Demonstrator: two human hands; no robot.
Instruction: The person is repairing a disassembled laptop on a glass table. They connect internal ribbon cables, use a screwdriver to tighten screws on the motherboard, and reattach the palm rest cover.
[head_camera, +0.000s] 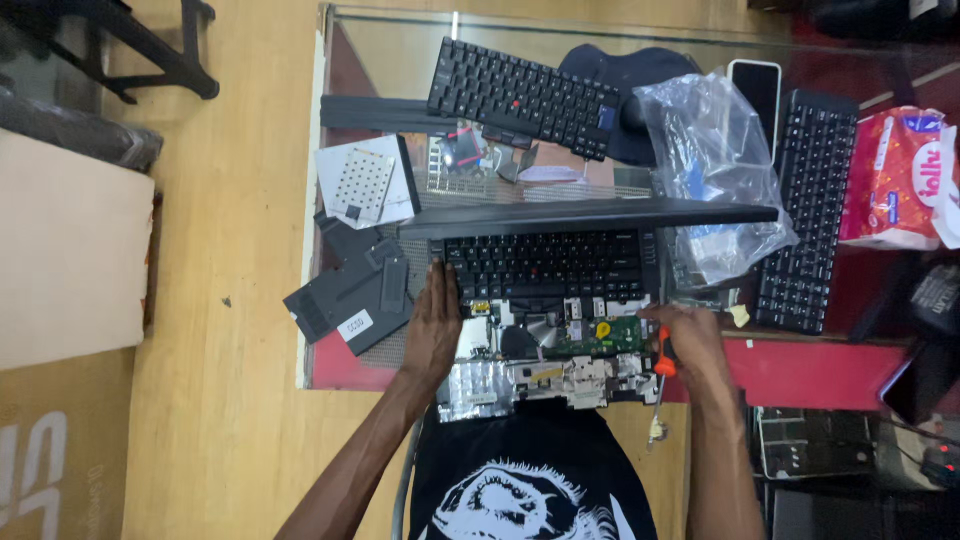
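An opened black laptop lies on a glass-topped table, its palm rest removed so the green circuit board and silver shielding show below the keyboard. My left hand rests flat on the laptop's left edge, beside the keys. My right hand is at the laptop's right front corner and grips a screwdriver with an orange handle, its shaft pointing down toward me. The laptop's lid stands open, seen edge-on.
Behind the laptop lie a loose black keyboard, a perforated metal plate and small parts. A clear plastic bag, another keyboard and a red-white packet sit right. Black plastic covers lie left. A phone lies at the back.
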